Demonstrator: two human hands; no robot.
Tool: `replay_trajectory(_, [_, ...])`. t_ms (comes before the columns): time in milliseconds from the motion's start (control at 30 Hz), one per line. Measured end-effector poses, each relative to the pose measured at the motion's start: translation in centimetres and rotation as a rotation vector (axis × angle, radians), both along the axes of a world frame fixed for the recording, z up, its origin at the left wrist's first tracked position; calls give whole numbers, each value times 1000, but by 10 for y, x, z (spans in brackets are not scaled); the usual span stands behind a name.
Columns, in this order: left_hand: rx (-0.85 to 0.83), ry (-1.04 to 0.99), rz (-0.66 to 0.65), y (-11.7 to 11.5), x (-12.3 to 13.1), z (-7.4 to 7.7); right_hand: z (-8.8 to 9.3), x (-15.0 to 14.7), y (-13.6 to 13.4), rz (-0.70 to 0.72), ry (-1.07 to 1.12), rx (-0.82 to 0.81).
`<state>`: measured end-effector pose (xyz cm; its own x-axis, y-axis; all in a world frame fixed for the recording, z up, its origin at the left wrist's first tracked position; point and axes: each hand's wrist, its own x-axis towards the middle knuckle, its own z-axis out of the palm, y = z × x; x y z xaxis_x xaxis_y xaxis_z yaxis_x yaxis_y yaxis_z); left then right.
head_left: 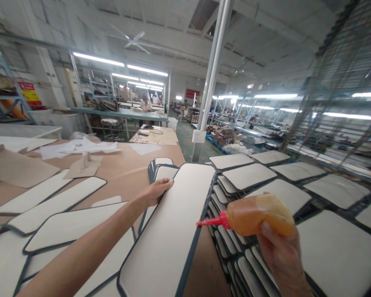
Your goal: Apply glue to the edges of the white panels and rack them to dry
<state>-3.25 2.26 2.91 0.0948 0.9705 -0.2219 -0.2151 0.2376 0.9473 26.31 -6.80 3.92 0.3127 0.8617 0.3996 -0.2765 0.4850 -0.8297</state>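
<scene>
My right hand point(280, 251) is closed around an orange squeeze bottle point(259, 214) with a red nozzle point(212, 222). The nozzle tip touches the dark right edge of a long white panel point(173, 231) that lies in front of me. My left hand point(156, 192) rests on the panel's left edge near its far end, fingers curled over the rim and holding it steady. The left forearm stretches across from the lower left.
More long white panels with dark borders point(58, 204) lie on the brown table at left. Stacks of small panels point(228, 247) and wide panels point(336, 189) fill the right. A white post point(212, 78) stands ahead. A person sits at a far bench point(146, 103).
</scene>
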Motion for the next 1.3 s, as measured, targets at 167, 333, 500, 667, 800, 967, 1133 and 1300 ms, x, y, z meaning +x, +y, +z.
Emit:
replay_trajectory(167, [5, 13, -13, 5, -2, 3, 2, 2, 3, -68, 3, 4])
replay_trajectory(333, [28, 11, -16, 10, -3, 2, 4, 1, 6, -60, 6, -2])
replay_trajectory(500, [22, 18, -6, 14, -6, 3, 1, -4, -1, 17, 31, -13])
replay_trajectory(667, [1, 30, 15, 19, -8, 8, 0, -9, -10, 59, 25, -64])
replay_trajectory(800, [-13, 33, 41, 21, -12, 10, 0, -12, -17, 88, 0, -101])
replay_trajectory(967, [-42, 33, 58, 24, -16, 12, 0, -16, -22, 100, -6, -140])
replay_trajectory(1133, [-64, 10, 79, 28, -21, 11, 2, -19, -26, 100, -50, -140])
replay_trajectory(1300, [-82, -28, 118, 32, -30, 7, 0, -18, -29, 107, -85, -146])
